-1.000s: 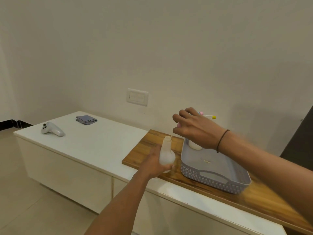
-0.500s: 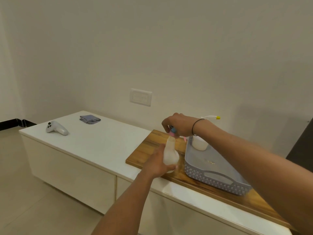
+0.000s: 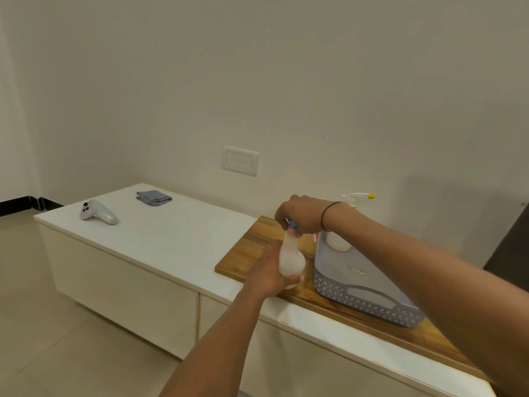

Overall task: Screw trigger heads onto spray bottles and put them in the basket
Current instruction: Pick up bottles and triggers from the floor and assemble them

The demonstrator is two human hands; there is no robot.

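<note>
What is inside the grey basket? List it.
One finished spray bottle with a yellow-tipped trigger head stands in the far corner of the basket. The right forearm covers the bottle's neck and part of the basket floor.

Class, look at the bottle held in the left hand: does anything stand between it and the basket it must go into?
Nothing visible blocks the way. The bottle is held beside the basket, left of its wall. A finished bottle stands in the basket's far corner; the near part looks free. The right hand is still at the bottle's neck.
</note>
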